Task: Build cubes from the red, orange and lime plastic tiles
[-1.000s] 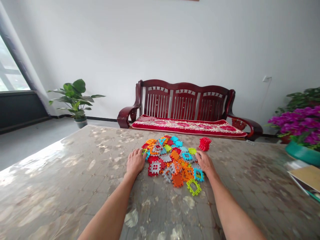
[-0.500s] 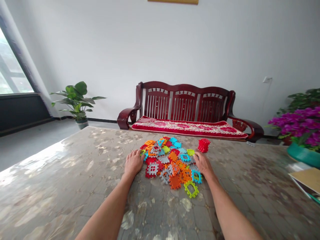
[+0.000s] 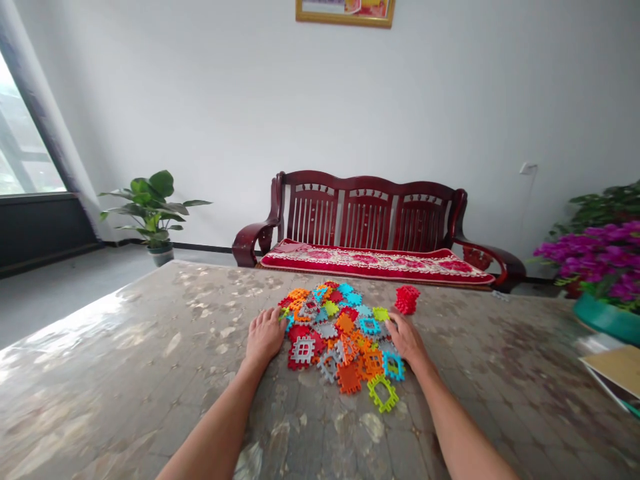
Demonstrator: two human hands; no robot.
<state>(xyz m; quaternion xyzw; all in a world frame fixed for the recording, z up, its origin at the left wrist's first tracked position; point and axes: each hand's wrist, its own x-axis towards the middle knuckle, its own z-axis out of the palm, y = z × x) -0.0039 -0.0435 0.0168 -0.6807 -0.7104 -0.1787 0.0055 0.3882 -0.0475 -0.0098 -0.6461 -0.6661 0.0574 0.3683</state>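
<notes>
Against a white wall stands a dark red wooden settee (image 3: 367,207), and before it lies the bench (image 3: 150,373) with a shiny, flower-patterned cover. From my distant seat I see a heap of coloured plastic pieces (image 3: 345,323) at the middle of this bench, between the two hands. The left hand (image 3: 265,335) is open, palm down, with its fingertips at the left edge of the heap. The right hand (image 3: 406,339) is also open, its fingers a little bent near a lime piece (image 3: 381,314); whether they touch it, I cannot tell. I think both rest at the sides because this frames the heap and leaves every piece uncovered from above. Many pieces overlap and lie tilted, as loose flat things do. One red stack (image 3: 407,300) stands apart, beyond the right hand, perhaps so that it does not mix with the others.
</notes>
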